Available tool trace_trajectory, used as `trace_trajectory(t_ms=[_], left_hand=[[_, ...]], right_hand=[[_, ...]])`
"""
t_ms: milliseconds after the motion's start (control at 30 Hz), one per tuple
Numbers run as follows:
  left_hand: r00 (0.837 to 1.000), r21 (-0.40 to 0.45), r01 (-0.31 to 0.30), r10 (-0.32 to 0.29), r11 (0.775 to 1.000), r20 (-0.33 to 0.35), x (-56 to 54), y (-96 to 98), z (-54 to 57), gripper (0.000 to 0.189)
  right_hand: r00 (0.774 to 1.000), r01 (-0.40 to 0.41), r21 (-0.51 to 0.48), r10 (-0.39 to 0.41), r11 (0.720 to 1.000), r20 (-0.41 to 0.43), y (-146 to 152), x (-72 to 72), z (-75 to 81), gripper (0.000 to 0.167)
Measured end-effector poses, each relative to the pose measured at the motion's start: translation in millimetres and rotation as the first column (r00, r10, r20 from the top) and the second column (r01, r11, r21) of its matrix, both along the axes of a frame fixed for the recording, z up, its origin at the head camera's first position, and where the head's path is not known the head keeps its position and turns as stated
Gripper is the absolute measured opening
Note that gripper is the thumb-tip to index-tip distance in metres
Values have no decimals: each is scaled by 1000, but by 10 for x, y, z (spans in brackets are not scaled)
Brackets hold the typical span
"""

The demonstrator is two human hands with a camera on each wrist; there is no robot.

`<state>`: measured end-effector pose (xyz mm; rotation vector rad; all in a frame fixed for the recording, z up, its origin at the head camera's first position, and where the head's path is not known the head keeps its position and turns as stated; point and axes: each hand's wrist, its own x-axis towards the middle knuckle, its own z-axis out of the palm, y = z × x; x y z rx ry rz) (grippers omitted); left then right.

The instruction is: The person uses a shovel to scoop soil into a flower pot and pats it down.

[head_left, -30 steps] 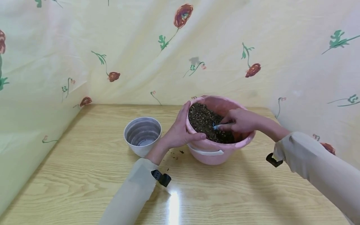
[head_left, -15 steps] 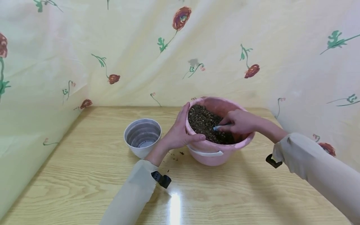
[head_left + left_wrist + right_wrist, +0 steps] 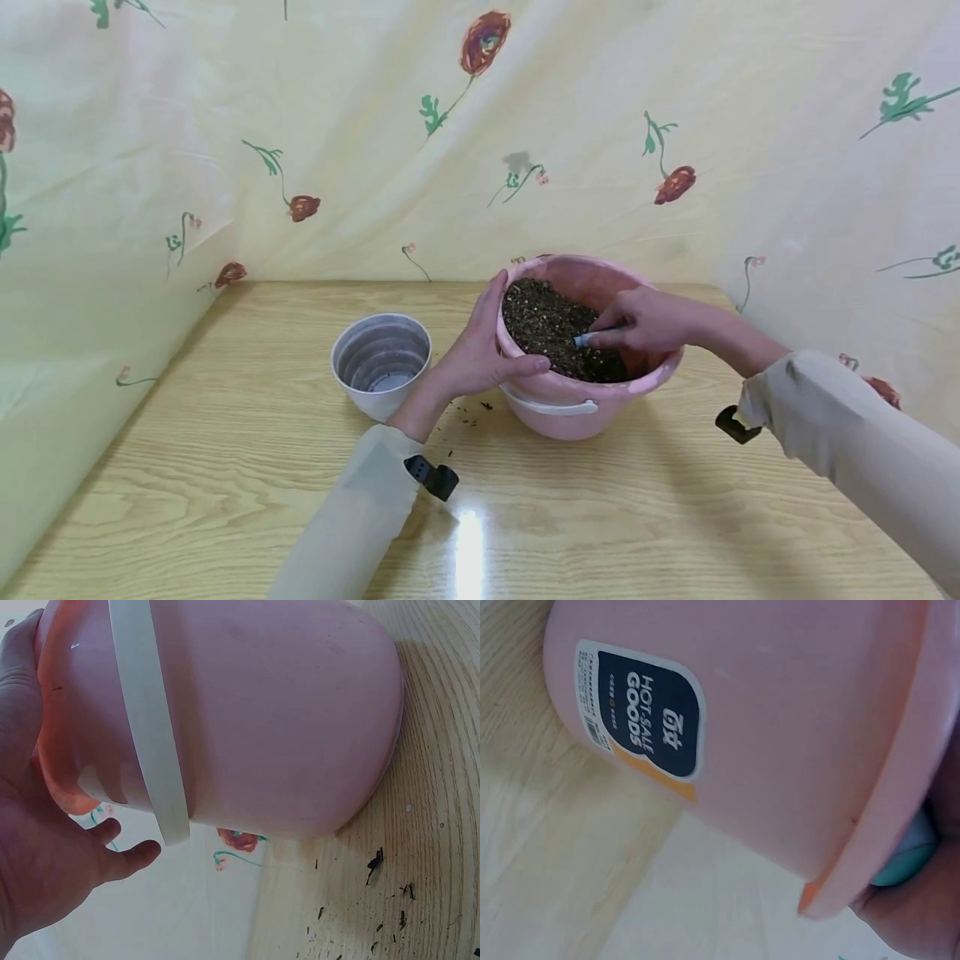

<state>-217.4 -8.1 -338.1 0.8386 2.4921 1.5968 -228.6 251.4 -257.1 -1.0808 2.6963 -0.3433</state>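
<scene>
A pink bucket (image 3: 555, 421) of dark soil (image 3: 551, 325) stands on the table, its mouth seemingly tipped a little to the left. My left hand (image 3: 480, 354) holds its left rim, thumb across the near side and fingers along the far side; in the left wrist view that hand (image 3: 52, 855) lies by the white handle strip. Inside the bucket, my right hand (image 3: 648, 321) grips a small tool (image 3: 588, 338) by a pale handle. Its grey and teal handle (image 3: 909, 859) shows beyond the rim in the right wrist view. The tool's working end is hidden.
To the left of the bucket is a light grey pot (image 3: 381, 362) with a ridged inside; nothing is seen in it. Soil crumbs (image 3: 467, 412) lie between pot and bucket. Flowered cloth (image 3: 360, 150) hangs behind and at both sides of the wooden table (image 3: 225, 467).
My right hand and forearm have shifted slightly to the right, and the tool's pale end with them. The left hand, bucket and pot keep their places.
</scene>
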Motion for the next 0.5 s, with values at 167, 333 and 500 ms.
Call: trace_trajectory(t_ms=[167, 333, 500], left_hand=[[1000, -8, -12, 12, 1000, 21, 5, 3, 3, 123], [1000, -3, -9, 9, 1000, 30, 14, 11, 8, 123], [1000, -7, -9, 9, 1000, 15, 20, 3, 9, 122]], right_hand=[[1000, -5, -2, 5, 1000, 29, -28, -14, -32, 24], [996, 38, 6, -39, 999, 80, -18, -16, -18, 25], [995, 61, -5, -60, 998, 86, -6, -15, 21, 25]])
